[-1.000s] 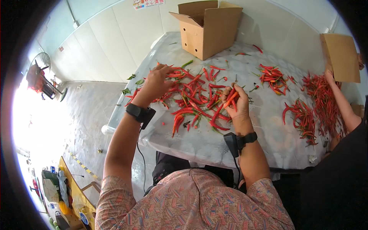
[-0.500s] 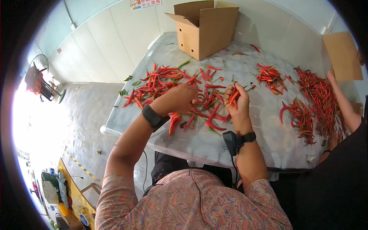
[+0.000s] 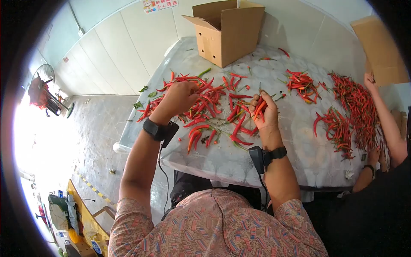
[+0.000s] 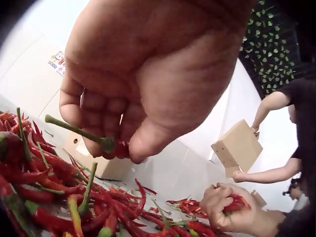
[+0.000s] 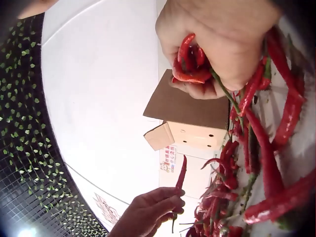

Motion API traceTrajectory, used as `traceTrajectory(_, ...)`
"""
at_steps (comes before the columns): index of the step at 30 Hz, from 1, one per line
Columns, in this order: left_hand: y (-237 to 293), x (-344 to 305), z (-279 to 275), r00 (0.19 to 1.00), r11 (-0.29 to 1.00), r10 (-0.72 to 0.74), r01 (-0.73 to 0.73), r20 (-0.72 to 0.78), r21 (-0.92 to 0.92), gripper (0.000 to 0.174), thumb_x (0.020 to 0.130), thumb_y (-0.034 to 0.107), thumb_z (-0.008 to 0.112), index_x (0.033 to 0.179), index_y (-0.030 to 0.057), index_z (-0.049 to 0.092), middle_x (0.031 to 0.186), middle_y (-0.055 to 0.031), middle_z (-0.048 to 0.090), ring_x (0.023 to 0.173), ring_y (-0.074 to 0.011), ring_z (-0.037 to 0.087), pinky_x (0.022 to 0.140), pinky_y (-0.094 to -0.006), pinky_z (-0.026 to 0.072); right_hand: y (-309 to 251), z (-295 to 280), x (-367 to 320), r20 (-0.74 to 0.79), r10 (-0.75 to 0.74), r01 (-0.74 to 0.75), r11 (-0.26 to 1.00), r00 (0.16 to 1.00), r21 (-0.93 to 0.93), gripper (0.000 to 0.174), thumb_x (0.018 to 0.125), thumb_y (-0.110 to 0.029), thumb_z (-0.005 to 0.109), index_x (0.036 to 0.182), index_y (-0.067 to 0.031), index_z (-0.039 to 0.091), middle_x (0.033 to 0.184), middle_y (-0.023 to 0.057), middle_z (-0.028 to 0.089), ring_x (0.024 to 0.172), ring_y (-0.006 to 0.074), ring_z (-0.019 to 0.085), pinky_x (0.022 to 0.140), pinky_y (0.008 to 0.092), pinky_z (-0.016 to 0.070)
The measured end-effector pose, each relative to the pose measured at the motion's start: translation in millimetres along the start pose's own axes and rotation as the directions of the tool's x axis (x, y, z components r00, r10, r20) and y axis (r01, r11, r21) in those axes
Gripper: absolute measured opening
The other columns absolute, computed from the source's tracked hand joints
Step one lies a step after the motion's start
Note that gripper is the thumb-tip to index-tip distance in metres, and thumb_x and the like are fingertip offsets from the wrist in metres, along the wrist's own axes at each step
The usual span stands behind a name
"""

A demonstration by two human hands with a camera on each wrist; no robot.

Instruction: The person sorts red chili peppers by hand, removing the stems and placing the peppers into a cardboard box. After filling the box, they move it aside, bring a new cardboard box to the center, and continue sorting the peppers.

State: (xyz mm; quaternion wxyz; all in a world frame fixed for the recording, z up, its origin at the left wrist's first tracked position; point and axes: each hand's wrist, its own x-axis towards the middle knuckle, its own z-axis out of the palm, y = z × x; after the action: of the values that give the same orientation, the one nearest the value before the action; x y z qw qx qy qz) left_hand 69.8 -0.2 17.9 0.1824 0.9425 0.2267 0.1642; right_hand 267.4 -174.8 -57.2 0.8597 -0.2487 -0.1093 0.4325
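My left hand [image 3: 179, 98] is over the left part of a loose pile of red chilies [image 3: 208, 103] on the table. It pinches one red chili [image 5: 181, 172] between thumb and fingertips; the green stem [image 4: 79, 131] sticks out past the fingers in the left wrist view. To the right of the pile, my right hand [image 3: 269, 113] grips a small bunch of red chilies [image 5: 190, 61] in its curled fingers. Tips and a green stem poke out of that fist, and the rest of the bunch is hidden in the palm.
A cardboard box [image 3: 231, 36] with raised flaps stands at the table's back. Smaller chili heaps [image 3: 302, 85] and a big heap [image 3: 353, 107] lie to the right. Beside them another person's arm [image 3: 387, 115] reaches to a tilted cardboard box [image 3: 383, 51]. The table edge [image 3: 205, 173] is before me.
My left hand swung right from the pile toward the right hand, then back left over the pile. My right hand kept its bunch nearly still. The other person's box has tilted.
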Motion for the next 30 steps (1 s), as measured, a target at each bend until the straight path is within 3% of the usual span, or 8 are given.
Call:
traceTrajectory(3, 1.0, 6.5, 18.1, 0.989, 0.99, 0.131, -0.135, -0.067, -0.052, 0.018, 0.073, 0.01, 0.053, 0.087, 0.0025, 0.06, 0.079, -0.0179, 0.061, 0.078, -0.0358, 0.059, 0.069, -0.0414, 0.0465, -3.8, 2.0, -1.4, -0.012, -0.019, 0.019, 1.0, 1.0, 0.024, 0.009, 0.081, -0.015, 0.058, 0.088, -0.01, 0.054, 0.073, 0.0028, 0.055, 0.06, 0.0122, 0.05, 0.052, 0.025, 0.0415)
traceTrajectory(8, 44.8, 21.7, 39.7, 0.992, 0.986, 0.111, -0.104, 0.054, -0.13, 0.031, 0.073, 0.007, 0.053, 0.104, 0.0049, 0.056, 0.089, -0.0202, 0.061, 0.084, -0.0345, 0.059, 0.074, -0.0435, 0.0457, -15.4, -0.7, 0.3, -0.105, -0.117, 0.125, 0.99, 0.988, 0.069, 0.01, 0.08, -0.015, 0.059, 0.084, -0.009, 0.052, 0.072, 0.0036, 0.054, 0.06, 0.0139, 0.05, 0.051, 0.0264, 0.0401)
traceTrajectory(10, 49.7, 33.1, 62.0, 0.942, 0.935, 0.334, -0.335, -0.027, -0.116, 0.03, 0.077, 0.007, 0.05, 0.106, 0.0049, 0.056, 0.093, -0.0194, 0.061, 0.089, -0.0339, 0.059, 0.076, -0.0393, 0.0471, -20.8, -4.0, 2.0, -0.141, -0.158, 0.172, 0.981, 0.977, 0.094, 0.012, 0.08, -0.017, 0.06, 0.081, -0.0084, 0.052, 0.07, 0.0041, 0.054, 0.058, 0.0153, 0.05, 0.049, 0.0277, 0.0391)
traceTrajectory(11, 52.9, 41.8, 72.2, 0.941, 0.934, 0.337, -0.338, -0.029, -0.115, 0.03, 0.077, 0.007, 0.05, 0.106, 0.0049, 0.056, 0.093, -0.0194, 0.061, 0.089, -0.0339, 0.059, 0.076, -0.0393, 0.0471, -23.9, -6.6, 2.4, -0.171, -0.188, 0.205, 0.975, 0.967, 0.091, 0.012, 0.08, -0.017, 0.06, 0.08, -0.0085, 0.051, 0.07, 0.0039, 0.054, 0.059, 0.0152, 0.05, 0.05, 0.0275, 0.0392)
traceTrajectory(13, 62.0, 59.4, 89.1, 0.892, 0.909, 0.391, -0.413, 0.226, 0.056, 0.035, 0.077, 0.015, 0.055, 0.111, 0.009, 0.055, 0.104, -0.0192, 0.058, 0.101, -0.0337, 0.054, 0.082, -0.0407, 0.0457, -29.1, -6.8, 1.0, -0.237, -0.231, 0.254, 0.965, 0.944, 0.07, 0.013, 0.08, -0.018, 0.059, 0.08, -0.0089, 0.049, 0.069, 0.0032, 0.054, 0.059, 0.0148, 0.05, 0.051, 0.027, 0.0393)
traceTrajectory(19, 87.3, 56.2, 123.7, 0.881, 0.868, 0.467, -0.474, 0.079, 0.146, 0.046, 0.068, 0.032, 0.067, 0.111, 0.0162, 0.058, 0.108, -0.0152, 0.052, 0.102, -0.0383, 0.051, 0.082, -0.0504, 0.0446, -33.6, -15.4, 5.2, -0.255, -0.237, 0.28, 0.949, 0.938, 0.148, 0.013, 0.081, -0.018, 0.058, 0.079, -0.0098, 0.047, 0.069, 0.0027, 0.053, 0.059, 0.0143, 0.05, 0.051, 0.0266, 0.0393)
traceTrajectory(25, 74.1, 56.8, 107.1, 0.862, 0.908, 0.401, -0.42, 0.31, -0.006, 0.029, 0.07, 0.029, 0.061, 0.091, 0.0102, 0.063, 0.098, -0.0145, 0.057, 0.095, -0.0338, 0.055, 0.074, -0.0442, 0.047, -30.5, -13.5, 4.4, -0.226, -0.22, 0.252, 0.959, 0.949, 0.125, 0.012, 0.081, -0.017, 0.057, 0.079, -0.0099, 0.048, 0.068, 0.0028, 0.052, 0.059, 0.0149, 0.05, 0.051, 0.0275, 0.0394)
traceTrajectory(30, 41.8, 49.0, 84.1, 0.936, 0.943, 0.27, -0.305, 0.227, 0.137, 0.019, 0.07, 0.016, 0.056, 0.086, 0.0063, 0.061, 0.093, -0.0156, 0.057, 0.088, -0.0325, 0.057, 0.074, -0.0426, 0.0464, -25.5, -12.6, 4.7, -0.237, -0.197, 0.228, 0.967, 0.951, 0.112, 0.009, 0.08, -0.014, 0.058, 0.081, -0.0084, 0.05, 0.07, 0.0037, 0.053, 0.059, 0.0143, 0.05, 0.052, 0.0267, 0.039)
